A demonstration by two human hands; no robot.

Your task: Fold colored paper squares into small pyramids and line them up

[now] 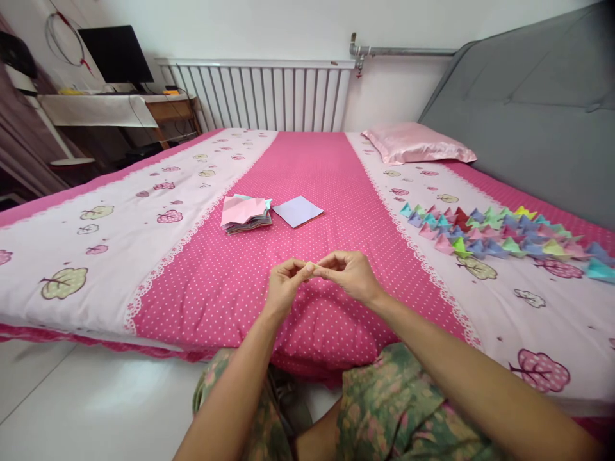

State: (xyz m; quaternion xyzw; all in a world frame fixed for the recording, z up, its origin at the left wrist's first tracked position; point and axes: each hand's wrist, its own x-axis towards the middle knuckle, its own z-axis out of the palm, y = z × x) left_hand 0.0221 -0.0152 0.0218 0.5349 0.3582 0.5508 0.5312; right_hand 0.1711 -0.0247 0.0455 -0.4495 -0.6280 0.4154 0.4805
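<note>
My left hand and my right hand meet at the fingertips, just above the near part of the pink dotted bedspread. Both are closed in a pinch on a small, pale yellowish folded paper, mostly hidden by the fingers. Beyond them, slightly left, sits a stack of creased paper sheets with a pink one on top. To its right a pile of flat square paper lies with a lavender sheet uppermost. Rows of small folded paper boats in many colours stand over on the right.
A pink satin pillow rests near the grey headboard. Behind the bed runs a white radiator. At the far left a desk carries a monitor. The bed's front edge is close to my knees.
</note>
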